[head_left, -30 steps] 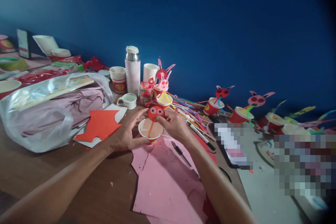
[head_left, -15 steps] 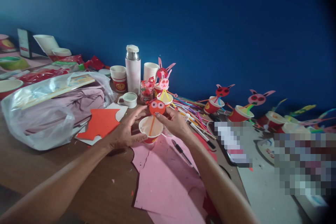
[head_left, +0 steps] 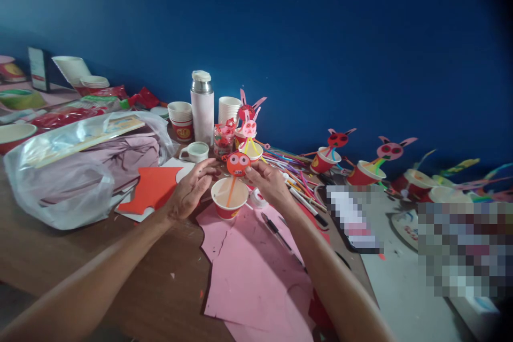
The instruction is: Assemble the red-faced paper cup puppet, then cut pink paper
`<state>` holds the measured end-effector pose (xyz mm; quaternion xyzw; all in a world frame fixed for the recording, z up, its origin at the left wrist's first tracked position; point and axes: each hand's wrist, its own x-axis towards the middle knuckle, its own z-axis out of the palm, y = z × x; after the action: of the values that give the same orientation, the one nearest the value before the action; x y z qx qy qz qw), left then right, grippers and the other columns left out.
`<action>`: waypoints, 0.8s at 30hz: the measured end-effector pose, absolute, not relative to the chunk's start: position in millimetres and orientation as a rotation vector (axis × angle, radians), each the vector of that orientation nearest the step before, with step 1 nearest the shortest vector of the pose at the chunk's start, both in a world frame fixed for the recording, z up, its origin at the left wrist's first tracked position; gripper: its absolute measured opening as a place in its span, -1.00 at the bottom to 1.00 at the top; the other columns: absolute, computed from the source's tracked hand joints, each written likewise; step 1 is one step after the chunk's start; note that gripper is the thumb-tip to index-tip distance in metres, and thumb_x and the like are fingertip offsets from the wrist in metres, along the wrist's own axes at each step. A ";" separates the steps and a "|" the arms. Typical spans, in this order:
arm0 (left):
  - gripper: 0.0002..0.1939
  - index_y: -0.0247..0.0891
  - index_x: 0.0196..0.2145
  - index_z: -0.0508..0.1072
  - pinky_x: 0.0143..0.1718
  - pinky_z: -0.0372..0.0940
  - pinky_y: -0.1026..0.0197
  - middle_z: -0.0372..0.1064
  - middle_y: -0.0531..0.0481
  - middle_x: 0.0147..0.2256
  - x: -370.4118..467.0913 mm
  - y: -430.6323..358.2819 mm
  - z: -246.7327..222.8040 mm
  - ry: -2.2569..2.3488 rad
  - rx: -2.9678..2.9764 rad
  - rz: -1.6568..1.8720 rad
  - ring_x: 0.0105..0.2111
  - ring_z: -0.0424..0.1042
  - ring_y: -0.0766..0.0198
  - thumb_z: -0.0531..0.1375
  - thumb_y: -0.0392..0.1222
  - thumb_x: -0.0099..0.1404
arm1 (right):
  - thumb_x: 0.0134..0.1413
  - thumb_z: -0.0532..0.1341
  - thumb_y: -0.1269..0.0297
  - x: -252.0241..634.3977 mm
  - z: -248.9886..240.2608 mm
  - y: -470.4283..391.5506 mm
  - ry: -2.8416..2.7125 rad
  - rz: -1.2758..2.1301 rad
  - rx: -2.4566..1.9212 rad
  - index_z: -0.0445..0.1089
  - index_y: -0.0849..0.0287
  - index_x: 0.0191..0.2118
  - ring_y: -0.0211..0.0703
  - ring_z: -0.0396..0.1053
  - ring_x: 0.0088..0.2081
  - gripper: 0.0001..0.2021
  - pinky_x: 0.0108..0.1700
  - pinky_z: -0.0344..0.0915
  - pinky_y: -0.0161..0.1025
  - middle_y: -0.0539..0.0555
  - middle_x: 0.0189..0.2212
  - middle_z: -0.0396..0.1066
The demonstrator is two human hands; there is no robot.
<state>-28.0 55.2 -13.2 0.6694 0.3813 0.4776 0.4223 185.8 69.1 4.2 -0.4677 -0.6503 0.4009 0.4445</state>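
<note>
A round orange paper face (head_left: 238, 164) with pink eyes and a small mouth stands above a red-and-white paper cup (head_left: 226, 212). An orange strip runs from the face down into the cup. My right hand (head_left: 269, 183) pinches the face's right edge between thumb and fingers. To the left of the cup, my left hand (head_left: 191, 190) has its fingers stretched out and holds nothing. Pink paper sheets (head_left: 248, 272) lie in front of the cup, with a black pen (head_left: 278, 232) on them. A small white round item (head_left: 258, 199) sits right of the cup, below my right hand.
Behind are a white thermos (head_left: 202, 112), a white mug (head_left: 197, 152) and stacked paper cups (head_left: 180, 117). Orange paper (head_left: 154, 189) and a plastic bag (head_left: 76, 203) lie left. Coloured pipe cleaners (head_left: 286, 163), a phone (head_left: 352, 219) and cups with rabbit-like faces (head_left: 366, 171) are right.
My left hand has let go of the cup and drawn back to the left. My right thumb has shifted to the face's right edge, so the mouth now shows.
</note>
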 end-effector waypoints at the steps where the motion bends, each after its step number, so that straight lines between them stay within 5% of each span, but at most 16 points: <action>1: -0.45 -0.33 0.13 0.13 -0.03 0.27 0.06 0.33 -0.23 -0.05 -28.3 55.3 -12.6 0.996 1.682 1.211 -0.07 0.36 0.06 -0.02 0.05 0.30 | 0.08 0.13 0.04 185.9 5.2 69.1 -1.599 0.988 -1.154 0.40 0.17 -0.22 -0.23 0.34 -0.39 -0.69 -0.32 0.25 -0.29 0.03 -0.39 0.43; 11: -0.54 -0.31 0.00 0.28 -0.18 0.32 0.09 0.42 -0.16 -0.18 -33.6 54.3 -7.3 1.179 1.712 1.406 -0.27 0.43 0.15 -0.06 0.05 0.32 | 0.14 0.09 0.21 185.3 25.6 51.5 -1.416 0.771 -0.988 0.35 0.20 -0.36 -0.32 0.23 -0.50 -0.81 -0.41 0.18 -0.37 -0.05 -0.56 0.31; 19: -0.64 -0.25 -0.13 0.38 -0.25 0.34 0.16 0.42 -0.06 -0.28 -33.2 55.0 -7.8 1.205 1.710 1.493 -0.32 0.44 0.22 -0.05 0.01 0.33 | 0.15 0.06 0.36 180.3 25.8 -37.6 -1.968 0.736 -1.016 0.39 0.17 -0.33 -0.31 0.30 -0.47 -0.83 -0.43 0.18 -0.38 0.01 -0.50 0.40; 24: -0.61 -0.30 -0.15 0.40 -0.30 0.33 0.17 0.43 -0.09 -0.30 -35.8 60.2 -13.3 1.154 1.679 1.591 -0.38 0.43 0.24 -0.03 0.03 0.31 | 0.08 0.10 0.15 157.5 -20.1 -102.4 -2.227 0.813 -0.723 0.39 0.05 -0.52 -0.28 0.33 -0.46 -0.77 -0.43 0.20 -0.36 -0.05 -0.60 0.37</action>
<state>-35.8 60.2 -13.3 0.6246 0.4292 0.5918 0.2747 157.5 -102.4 -20.1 -0.2758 -0.8497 0.3100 0.3254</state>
